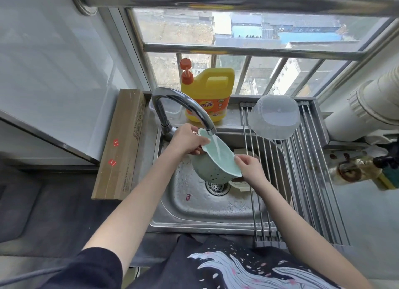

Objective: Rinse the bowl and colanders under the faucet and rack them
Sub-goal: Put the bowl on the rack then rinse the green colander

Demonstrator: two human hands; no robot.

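Two hands are engaged on the pale green colander, which is held tilted over the sink with its rim just under the spout of the faucet; a stream of water is seen running into its bowl. The rim on the far side is gripped by the left hand, thumb laid over the edge and fingers curled beneath, while the near edge is pinched by the right hand between thumb and fingertips. The colander is judged to be thin plastic: light, fairly stiff, not fragile, but slippery when wet. The small lug at the rim, near the left thumb, and the opposite edge are judged the surest places for a hold, since the perforated wall would offer little purchase. Water may be expected to drain through the holes, so little weight should be gained.

A clear plastic bowl is already set upside down on the roll-up rack laid across the right part of the sink. A second pale item is partly hidden below the colander, beside the drain; what it is cannot be told. The steel basin is beaded with water. A yellow detergent jug stands on the ledge behind, before a barred window, and a long cardboard box lies along the left edge
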